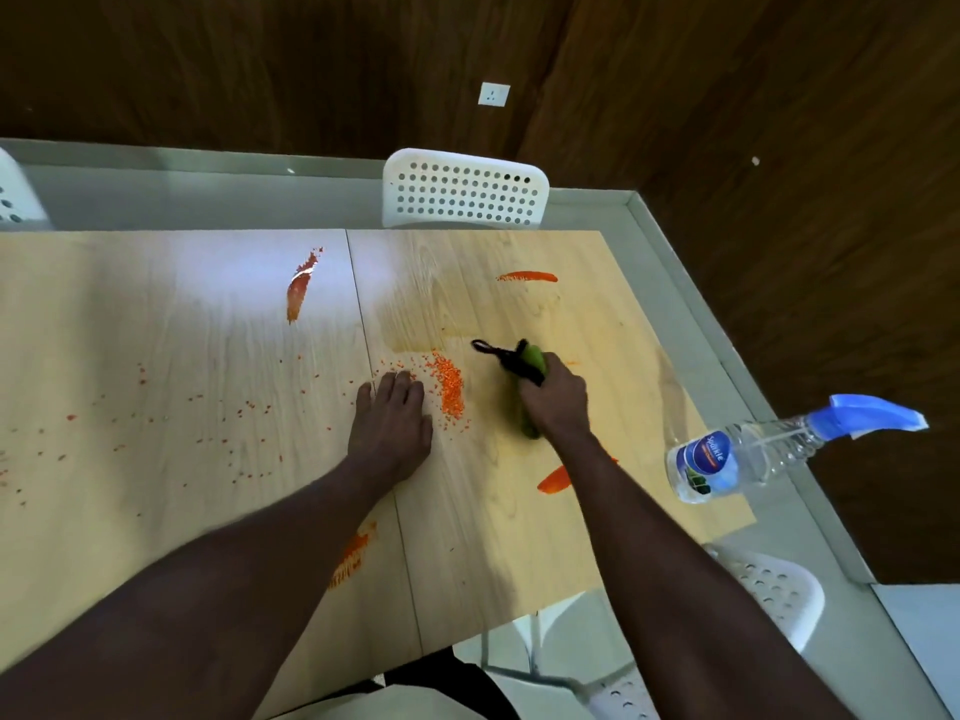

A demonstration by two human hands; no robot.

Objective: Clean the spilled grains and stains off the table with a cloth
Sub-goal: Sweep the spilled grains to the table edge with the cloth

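Both hands were on the table (156, 330). From the head view, the left hand (390, 423) lay flat with straight fingers, its fingertips just beside a heap of orange grains (451, 389). The right hand (555, 402) gripped a bunched green cloth (534, 358) against the wood just right of that heap, and a black loop (488, 348) trailed from it. Loose grains dotted the table's left half. Red stains (298, 293) marked the far edge, the far right corner, the near edge and a spot beside the right forearm. A spray bottle (727, 459) sat at the right edge.
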